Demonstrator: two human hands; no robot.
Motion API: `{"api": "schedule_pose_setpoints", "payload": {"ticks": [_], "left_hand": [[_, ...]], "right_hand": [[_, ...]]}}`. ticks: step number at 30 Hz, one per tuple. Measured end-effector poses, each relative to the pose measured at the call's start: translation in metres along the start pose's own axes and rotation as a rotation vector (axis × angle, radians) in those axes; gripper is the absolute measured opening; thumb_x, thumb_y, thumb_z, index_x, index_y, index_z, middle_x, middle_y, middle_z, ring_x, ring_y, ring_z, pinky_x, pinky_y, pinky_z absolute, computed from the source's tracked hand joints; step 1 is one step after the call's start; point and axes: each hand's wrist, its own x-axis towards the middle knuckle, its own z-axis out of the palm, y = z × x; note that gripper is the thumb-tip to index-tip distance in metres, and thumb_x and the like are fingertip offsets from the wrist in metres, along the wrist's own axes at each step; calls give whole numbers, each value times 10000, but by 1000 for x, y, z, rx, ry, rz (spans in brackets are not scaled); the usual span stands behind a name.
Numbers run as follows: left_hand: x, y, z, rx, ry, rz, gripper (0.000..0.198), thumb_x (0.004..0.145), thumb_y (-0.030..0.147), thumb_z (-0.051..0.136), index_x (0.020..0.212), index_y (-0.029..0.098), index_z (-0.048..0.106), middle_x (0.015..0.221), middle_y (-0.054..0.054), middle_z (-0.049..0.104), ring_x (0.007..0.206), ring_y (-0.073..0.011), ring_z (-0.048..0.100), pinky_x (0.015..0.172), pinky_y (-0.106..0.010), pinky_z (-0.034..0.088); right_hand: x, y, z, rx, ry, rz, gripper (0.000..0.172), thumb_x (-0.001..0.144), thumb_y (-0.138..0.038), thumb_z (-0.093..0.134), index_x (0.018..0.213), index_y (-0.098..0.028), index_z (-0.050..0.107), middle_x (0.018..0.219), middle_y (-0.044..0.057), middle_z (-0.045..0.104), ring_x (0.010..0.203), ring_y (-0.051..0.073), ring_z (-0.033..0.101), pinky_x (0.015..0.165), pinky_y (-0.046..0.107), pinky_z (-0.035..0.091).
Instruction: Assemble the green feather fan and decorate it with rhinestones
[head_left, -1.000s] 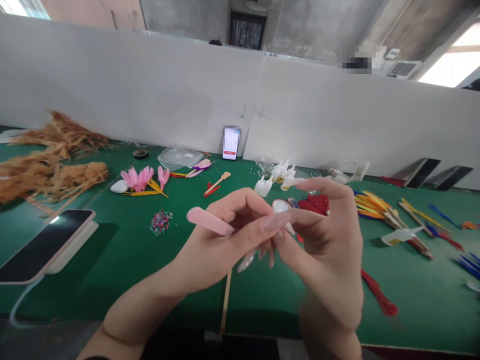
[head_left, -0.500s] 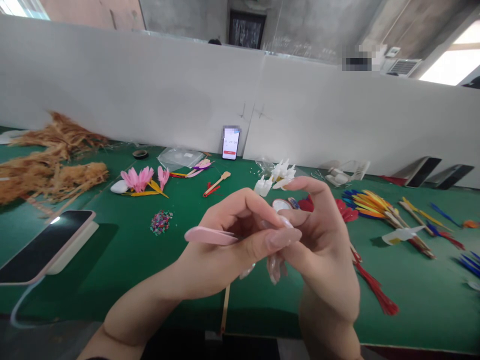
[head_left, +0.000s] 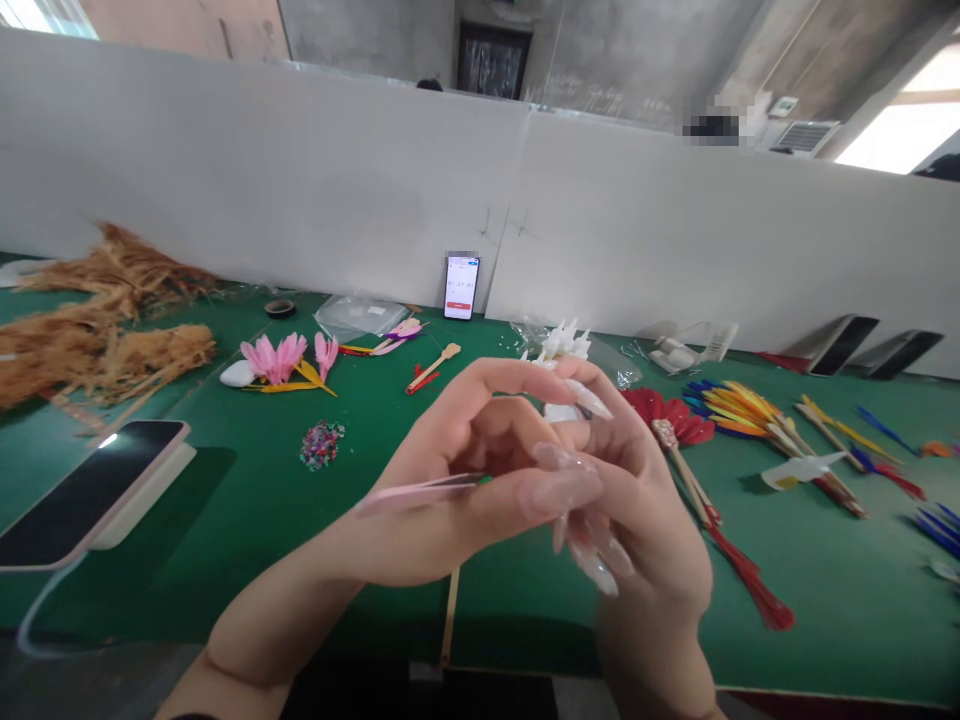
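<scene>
Pink tweezers (head_left: 409, 494) lie across my left hand (head_left: 480, 470), tucked between thumb and palm, with their closed end sticking out toward the wrist. That hand is closed around them, its fingers curled. My right hand (head_left: 637, 490) meets it fingertip to fingertip, fingers bent and closed. Whatever sits between the fingertips, if anything, is hidden. Just behind the hands stand white pointed-tip glue bottles (head_left: 564, 340), partly covered. A red feather fan (head_left: 675, 420) with a wooden handle and red tassel (head_left: 757, 585) lies right beside my right hand.
Multicoloured sequins (head_left: 321, 445), pink feathers (head_left: 276, 358), and a small wooden stick (head_left: 435, 368) lie to the left on the green table. A phone on a stand (head_left: 97, 490) is near left; another phone (head_left: 460, 286) leans on the white partition. Colourful feather fans (head_left: 739, 408) and a glue bottle (head_left: 802, 470) lie right.
My two hands have come closer together and their fingers have folded in. The tweezers have turned slightly in my left hand. More of the red feather fan shows now.
</scene>
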Motion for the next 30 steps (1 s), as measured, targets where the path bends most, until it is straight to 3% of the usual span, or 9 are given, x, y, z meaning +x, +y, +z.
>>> {"api": "schedule_pose_setpoints", "payload": {"ticks": [3, 7, 15, 21, 26, 30], "left_hand": [[1, -2, 1, -8, 45, -11, 289, 863, 264, 681, 1128, 231, 568, 750, 43, 578, 626, -48, 620, 578, -107, 533], [-2, -2, 1, 100, 143, -57, 313, 833, 101, 683, 1055, 286, 564, 707, 72, 516, 586, -28, 561, 558, -91, 500], [-4, 0, -2, 75, 77, -88, 329, 808, 97, 699, 1004, 279, 508, 668, 79, 447, 567, -51, 541, 548, -133, 513], [-4, -2, -4, 53, 32, -59, 516, 691, 24, 772, 1050, 302, 527, 700, 75, 513, 577, -63, 552, 528, -143, 509], [-2, -2, 0, 74, 115, -61, 286, 803, 85, 696, 984, 274, 579, 626, 80, 500, 526, -38, 522, 496, -93, 473], [-1, -1, 0, 57, 107, -57, 308, 797, 93, 706, 990, 283, 561, 635, 89, 463, 520, -36, 523, 494, -97, 473]], "right_hand": [[-2, 1, 1, -32, 26, -28, 328, 846, -169, 686, 1090, -283, 500, 474, -139, 551, 312, 15, 457, 390, 102, 444], [-1, 3, 0, -20, 18, -52, 353, 838, -197, 709, 1098, -289, 489, 533, -133, 582, 328, 11, 486, 389, 98, 452], [4, -1, 4, 43, -8, 86, 383, 789, -175, 741, 1047, -288, 481, 469, -153, 545, 265, 20, 411, 320, 107, 414], [2, -4, 3, -38, -13, 88, 374, 795, -209, 725, 1072, -282, 485, 461, -141, 545, 294, 44, 444, 309, 123, 386], [1, 0, 0, -30, 4, 2, 416, 795, -205, 732, 1084, -307, 451, 505, -145, 579, 310, 51, 493, 326, 124, 421], [2, 3, 2, 24, -15, 25, 406, 779, -221, 756, 1065, -306, 480, 511, -141, 585, 290, 33, 460, 337, 119, 429]]}}
